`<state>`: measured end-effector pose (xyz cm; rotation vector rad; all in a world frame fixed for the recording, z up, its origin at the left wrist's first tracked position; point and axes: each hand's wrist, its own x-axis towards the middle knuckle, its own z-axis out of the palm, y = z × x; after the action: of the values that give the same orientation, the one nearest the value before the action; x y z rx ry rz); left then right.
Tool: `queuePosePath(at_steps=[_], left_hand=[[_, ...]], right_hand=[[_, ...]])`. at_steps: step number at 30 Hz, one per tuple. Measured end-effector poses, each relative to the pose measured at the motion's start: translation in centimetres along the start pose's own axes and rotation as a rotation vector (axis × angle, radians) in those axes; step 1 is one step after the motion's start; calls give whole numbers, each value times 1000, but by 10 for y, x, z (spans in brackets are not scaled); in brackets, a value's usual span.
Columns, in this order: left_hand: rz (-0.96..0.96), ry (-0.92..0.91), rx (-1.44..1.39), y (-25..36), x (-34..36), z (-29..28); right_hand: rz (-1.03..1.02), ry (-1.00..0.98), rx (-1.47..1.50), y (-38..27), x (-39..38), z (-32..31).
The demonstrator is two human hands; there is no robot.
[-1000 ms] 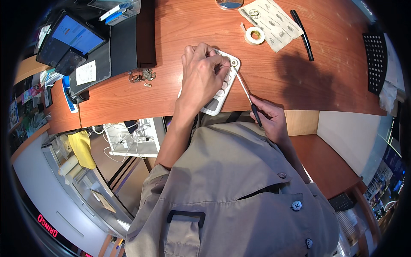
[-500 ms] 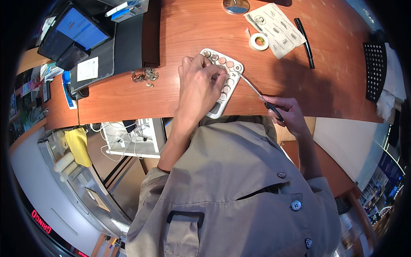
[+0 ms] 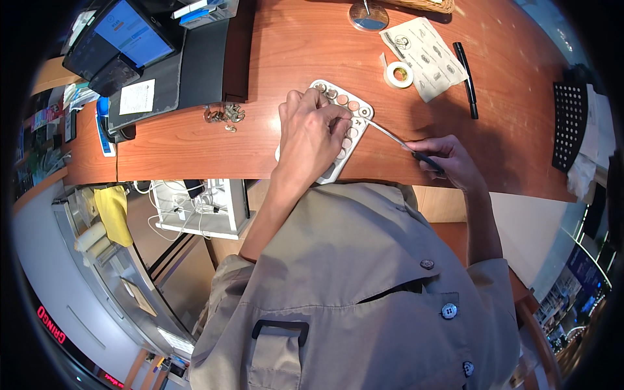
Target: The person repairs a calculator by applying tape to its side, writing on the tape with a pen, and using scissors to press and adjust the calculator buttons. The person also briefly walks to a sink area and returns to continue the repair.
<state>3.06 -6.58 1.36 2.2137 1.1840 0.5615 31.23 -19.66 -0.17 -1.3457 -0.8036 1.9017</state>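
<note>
Curved wood counter (image 3: 195, 149) (reddish), grey floor.

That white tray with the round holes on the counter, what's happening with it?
A person at a wooden counter presses the left hand down on a white tray with round wells, several holding small round pieces. The right hand grips a thin metal tool by its dark handle, tip at the tray's edge. A roll of tape, a black pen and a printed sheet lie further back.
</note>
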Motion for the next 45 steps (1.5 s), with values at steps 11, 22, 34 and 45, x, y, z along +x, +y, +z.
queuePosePath(at_steps=[11, 22, 34, 45], left_hand=[[141, -95, 24, -3, 18, -6], [121, -150, -27, -2, 35, -15], [-20, -98, 22, 3, 12, -12], [-26, -89, -4, -1, 9, -9]], right_hand=[[-67, -88, -34, -2, 13, -20], [-44, -158, -119, -13, 13, -29], [0, -178, -196, -29, 24, -26], [-73, -294, -333, -44, 47, -42]])
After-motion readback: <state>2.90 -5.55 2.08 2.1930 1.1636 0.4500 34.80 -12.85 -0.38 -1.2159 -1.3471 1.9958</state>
